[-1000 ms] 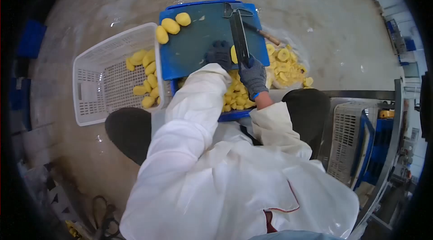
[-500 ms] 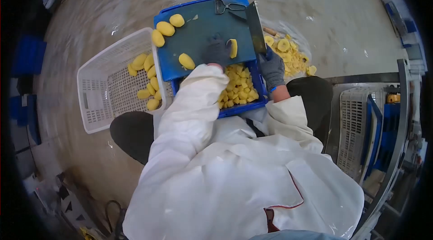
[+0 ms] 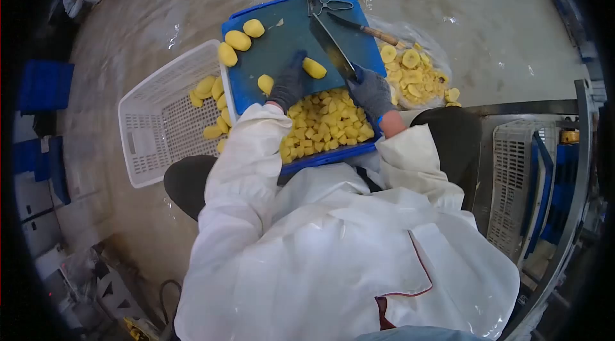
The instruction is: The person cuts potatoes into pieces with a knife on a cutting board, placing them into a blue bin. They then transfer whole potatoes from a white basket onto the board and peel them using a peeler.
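My left hand [image 3: 287, 86], in a dark grey glove, rests low on the blue cutting board [image 3: 282, 43] with its fingers stretched forward. A peeled potato [image 3: 314, 68] lies just right of its fingertips, and another potato [image 3: 265, 84] sits close on its left, partly covered. My right hand [image 3: 373, 91], also gloved, is wrapped around the handle of a broad-bladed knife [image 3: 332, 47]. The blade slants up and left over the board, right of the nearer potato. Below both hands, a blue crate [image 3: 333, 156] holds many potato cubes [image 3: 327, 124].
Several peeled potatoes [image 3: 237, 40] line the board's left edge. A peeler [image 3: 328, 5] and a wooden-handled knife [image 3: 362, 28] lie at its far side. On the left stands a white basket [image 3: 144, 142] with potatoes; on the right, a plastic bag [image 3: 416, 75] holds potato scraps.
The knife has swung left from the board's right edge to over the board, uncovering the wooden-handled knife. My left hand has shifted left and back, apart from the potato, which now lies tilted.
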Demonstrator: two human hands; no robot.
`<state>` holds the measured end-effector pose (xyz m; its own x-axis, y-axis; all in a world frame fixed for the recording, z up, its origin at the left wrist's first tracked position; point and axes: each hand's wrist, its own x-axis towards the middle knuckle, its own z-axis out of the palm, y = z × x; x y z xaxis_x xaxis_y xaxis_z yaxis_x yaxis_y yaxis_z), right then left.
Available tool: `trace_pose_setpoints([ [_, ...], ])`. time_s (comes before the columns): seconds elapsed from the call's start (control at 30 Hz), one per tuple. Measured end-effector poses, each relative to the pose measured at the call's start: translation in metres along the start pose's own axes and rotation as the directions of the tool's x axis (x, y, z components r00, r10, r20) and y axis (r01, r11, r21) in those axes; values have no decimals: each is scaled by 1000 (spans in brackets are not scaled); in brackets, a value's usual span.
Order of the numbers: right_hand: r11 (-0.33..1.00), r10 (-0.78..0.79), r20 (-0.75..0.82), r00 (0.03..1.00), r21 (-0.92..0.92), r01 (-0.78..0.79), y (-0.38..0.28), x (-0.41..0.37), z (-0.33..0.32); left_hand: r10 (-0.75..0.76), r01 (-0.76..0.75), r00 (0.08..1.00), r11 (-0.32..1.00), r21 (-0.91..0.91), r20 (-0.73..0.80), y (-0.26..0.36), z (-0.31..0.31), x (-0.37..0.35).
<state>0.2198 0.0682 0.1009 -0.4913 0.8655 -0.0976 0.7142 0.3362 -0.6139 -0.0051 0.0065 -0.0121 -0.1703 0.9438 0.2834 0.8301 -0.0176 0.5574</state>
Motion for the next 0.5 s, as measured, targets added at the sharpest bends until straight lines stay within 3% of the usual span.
trace_pose_setpoints([
  [0.03, 1000, -14, 32, 999, -6, 14, -4, 6, 4, -84, 72, 991, 991, -116, -101, -5, -2, -4],
  [0.07, 998, -49, 28, 998, -49, 50, -9, 10, 9, -78, 65, 984, 994, -87, -158, -14, -6, -6],
  [0.17, 980, -111, 60, 992, -158, 119, -17, 22, 17, -266, 253, 963, 943, -215, -33, -27, 3, -16],
  [0.27, 989, -51, 71, 996, -133, 60, -18, 27, 21, -110, 105, 986, 993, -47, -126, -8, 3, -17],
  [0.37, 995, 0, 50, 999, -103, 5, -17, 23, 20, 18, -17, 999, 999, 30, -33, 12, -7, 2],
  [0.47, 986, -57, 17, 998, -154, 59, -12, 17, 19, -126, 112, 989, 980, 164, 80, 12, 0, 16],
  [0.5, 980, -89, 8, 996, -179, 89, -10, 15, 20, -138, 135, 990, 986, 95, 17, 9, 4, 18],
])
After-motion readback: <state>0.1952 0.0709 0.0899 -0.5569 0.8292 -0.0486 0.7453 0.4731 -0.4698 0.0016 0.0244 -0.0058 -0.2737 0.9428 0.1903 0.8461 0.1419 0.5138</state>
